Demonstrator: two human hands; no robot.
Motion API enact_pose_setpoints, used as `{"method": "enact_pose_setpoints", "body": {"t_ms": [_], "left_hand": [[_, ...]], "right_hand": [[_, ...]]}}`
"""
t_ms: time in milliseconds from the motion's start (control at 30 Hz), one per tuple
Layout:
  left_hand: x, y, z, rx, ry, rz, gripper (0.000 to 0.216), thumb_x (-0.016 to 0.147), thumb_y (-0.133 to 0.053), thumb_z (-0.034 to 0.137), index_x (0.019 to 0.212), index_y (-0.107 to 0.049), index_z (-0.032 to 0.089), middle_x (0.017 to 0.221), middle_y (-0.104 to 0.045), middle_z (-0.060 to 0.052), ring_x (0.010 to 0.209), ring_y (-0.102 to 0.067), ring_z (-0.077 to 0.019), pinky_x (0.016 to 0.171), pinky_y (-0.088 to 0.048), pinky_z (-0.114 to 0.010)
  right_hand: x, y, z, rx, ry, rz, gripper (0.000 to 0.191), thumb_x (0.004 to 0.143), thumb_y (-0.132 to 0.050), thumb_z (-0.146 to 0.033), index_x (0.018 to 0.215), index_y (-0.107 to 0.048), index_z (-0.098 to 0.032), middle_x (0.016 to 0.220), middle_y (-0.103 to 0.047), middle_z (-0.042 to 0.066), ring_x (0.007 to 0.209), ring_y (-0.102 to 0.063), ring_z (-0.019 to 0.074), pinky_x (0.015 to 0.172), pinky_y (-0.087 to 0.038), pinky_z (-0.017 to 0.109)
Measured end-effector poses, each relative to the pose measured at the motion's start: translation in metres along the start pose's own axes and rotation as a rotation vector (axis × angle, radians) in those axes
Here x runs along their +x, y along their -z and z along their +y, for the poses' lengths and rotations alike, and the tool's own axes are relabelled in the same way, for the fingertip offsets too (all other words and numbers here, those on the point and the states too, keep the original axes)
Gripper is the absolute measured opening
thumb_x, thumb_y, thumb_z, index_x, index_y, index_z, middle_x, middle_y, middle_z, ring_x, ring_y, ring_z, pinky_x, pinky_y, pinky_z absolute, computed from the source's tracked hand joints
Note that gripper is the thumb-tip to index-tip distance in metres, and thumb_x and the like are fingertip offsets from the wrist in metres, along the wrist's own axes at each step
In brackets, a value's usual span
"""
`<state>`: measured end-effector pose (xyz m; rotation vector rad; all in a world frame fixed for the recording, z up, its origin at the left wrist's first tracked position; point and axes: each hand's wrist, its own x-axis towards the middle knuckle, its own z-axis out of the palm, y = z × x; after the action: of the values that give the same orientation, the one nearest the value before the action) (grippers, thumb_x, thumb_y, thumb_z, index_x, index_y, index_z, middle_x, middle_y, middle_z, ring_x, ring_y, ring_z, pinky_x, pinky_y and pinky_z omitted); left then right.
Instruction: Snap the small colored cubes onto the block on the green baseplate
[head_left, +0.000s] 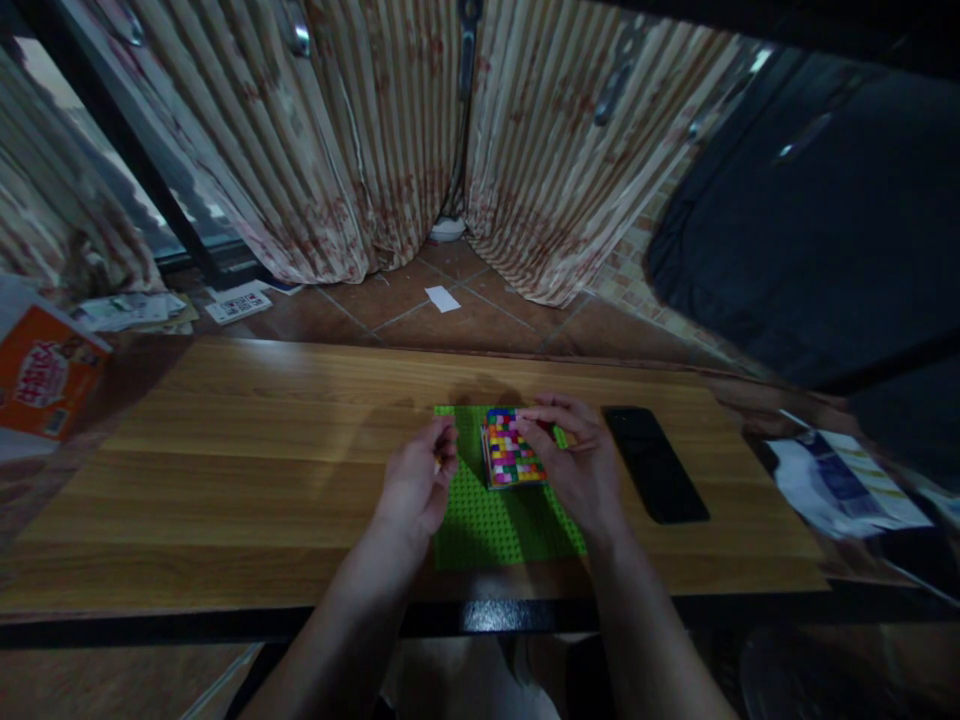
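A green studded baseplate (pixel 495 525) lies on the wooden table (pixel 262 450) near its front edge. On its far right part stands a block of small multicoloured bricks (pixel 511 452). My right hand (pixel 574 460) rests against the block's right side, with fingers curled over its top edge. My left hand (pixel 420 480) hovers just left of the block, fingers pinched together on something small I cannot make out.
A black phone (pixel 655 462) lies flat to the right of the baseplate. An orange box (pixel 41 375) stands off the table's left end. Papers (pixel 844 485) lie off the right end. Curtains (pixel 360 130) and tiled floor are beyond the far edge.
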<state>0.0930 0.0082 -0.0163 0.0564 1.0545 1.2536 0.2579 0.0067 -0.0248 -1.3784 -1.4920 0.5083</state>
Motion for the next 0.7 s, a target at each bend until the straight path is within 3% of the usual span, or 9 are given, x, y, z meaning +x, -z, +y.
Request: {"method": "enact_pose_setpoints", "body": {"t_ms": [67,167,467,700], "left_hand": [[0.0015,-0.0009,0.0041,-0.093,-0.027,0.108,0.024,0.089,-0.05,0.007,0.069,-0.062,0.011,0.067,-0.06,-0.003,0.057,-0.055,-0.006,0.048,-0.043,-0.013],[0.0001,-0.0027,0.0088,-0.161,-0.038,0.141,0.027,0.089,-0.047,0.004,0.067,-0.06,0.012,0.068,-0.06,-0.004,0.062,-0.058,-0.0077,0.054,-0.048,-0.014],[-0.0074,-0.0078,0.0093,-0.193,0.007,-0.027,0.025,0.087,-0.043,0.0,0.083,-0.067,0.006,0.08,-0.067,-0.011,0.074,-0.067,-0.0129,0.068,-0.058,-0.02],[-0.0075,-0.0059,0.0065,-0.143,-0.009,-0.042,0.024,0.083,-0.045,-0.004,0.089,-0.067,0.004,0.081,-0.07,-0.012,0.075,-0.069,-0.0134,0.075,-0.058,-0.02]], "right_hand": [[0.0001,-0.0005,0.0031,-0.027,-0.036,-0.007,0.007,0.079,-0.073,-0.032,0.084,-0.078,-0.029,0.11,-0.067,0.006,0.112,-0.057,0.0262,0.097,-0.043,0.047],[-0.001,-0.0037,0.0042,-0.064,-0.031,-0.034,0.007,0.078,-0.075,-0.034,0.084,-0.079,-0.032,0.114,-0.066,0.005,0.116,-0.054,0.0271,0.1,-0.04,0.049],[0.001,-0.0094,0.009,-0.062,-0.083,-0.016,0.006,0.076,-0.074,-0.032,0.08,-0.079,-0.031,0.114,-0.066,0.006,0.117,-0.055,0.0285,0.099,-0.042,0.048],[0.0012,-0.0093,0.0078,-0.042,-0.107,-0.01,0.008,0.075,-0.072,-0.032,0.08,-0.078,-0.028,0.115,-0.066,0.007,0.115,-0.057,0.0279,0.1,-0.042,0.048]]}}
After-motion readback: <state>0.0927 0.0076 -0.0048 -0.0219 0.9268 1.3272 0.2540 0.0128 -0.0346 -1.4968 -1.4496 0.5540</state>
